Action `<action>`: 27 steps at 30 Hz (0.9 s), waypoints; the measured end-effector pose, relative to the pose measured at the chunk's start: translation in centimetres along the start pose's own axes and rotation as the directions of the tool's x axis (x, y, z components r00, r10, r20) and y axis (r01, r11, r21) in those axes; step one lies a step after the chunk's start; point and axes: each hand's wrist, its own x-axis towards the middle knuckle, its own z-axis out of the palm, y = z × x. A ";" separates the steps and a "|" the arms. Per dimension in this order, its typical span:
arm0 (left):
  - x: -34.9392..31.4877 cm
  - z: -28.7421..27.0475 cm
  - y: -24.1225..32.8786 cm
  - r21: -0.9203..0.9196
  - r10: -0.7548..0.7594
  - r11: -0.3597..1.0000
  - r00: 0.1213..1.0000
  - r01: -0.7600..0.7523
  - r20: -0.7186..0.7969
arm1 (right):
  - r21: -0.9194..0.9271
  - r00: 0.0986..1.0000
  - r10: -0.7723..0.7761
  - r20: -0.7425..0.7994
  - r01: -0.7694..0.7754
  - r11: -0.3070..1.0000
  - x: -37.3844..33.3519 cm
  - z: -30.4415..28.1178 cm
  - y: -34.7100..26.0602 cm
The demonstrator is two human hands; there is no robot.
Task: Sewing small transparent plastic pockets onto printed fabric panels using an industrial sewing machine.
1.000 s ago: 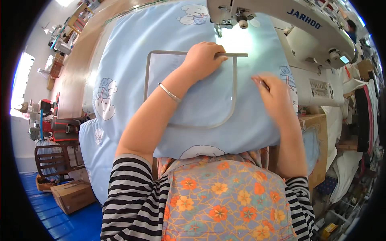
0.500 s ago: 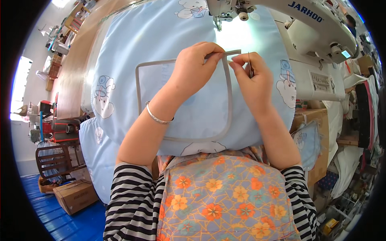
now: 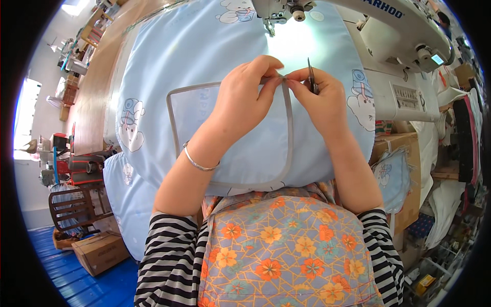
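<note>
The left hand [image 3: 244, 97] is curled, and its thumb and first finger pinch the top right corner of the grey strip sewn as a pocket edge [image 3: 289, 130] on the soft light blue cloth with little bear pictures [image 3: 169, 61]. The right hand [image 3: 323, 100] is closed too. Its fingertips pinch the same corner, touching the left fingertips. It also holds small dark metal snips [image 3: 311, 78], which stick up between its fingers. A thin silver bangle [image 3: 198, 161] sits on the left wrist.

The grey strip makes a big square with round corners on the blue cloth. The cloth lies spread over the long wooden table [image 3: 97, 87] and hangs down to the person's lap. The pinched corner is just below the needle part of the white sewing machine [image 3: 388, 46].

The person wears a black and white striped top [image 3: 171, 256] and an apron with orange flowers [image 3: 286, 250]. A brown cardboard box [image 3: 99, 250] sits on the blue floor [image 3: 66, 284], low on the left, near a dark wooden chair [image 3: 74, 210].
</note>
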 end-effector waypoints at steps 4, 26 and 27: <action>0.0 -0.7 -0.8 0.123 0.034 0.991 0.995 -0.046 0.098 | 0.047 0.999 0.027 0.035 -0.029 0.998 0.4 -0.3 0.7; 5.2 2.4 -9.2 0.530 0.155 0.815 0.969 -0.236 0.193 | -0.614 0.966 -0.147 0.214 0.250 0.748 16.1 1.6 6.8; 4.9 2.5 -9.5 0.544 0.187 0.799 0.965 -0.257 0.182 | -0.639 0.964 -0.163 0.210 0.262 0.724 15.7 1.4 6.8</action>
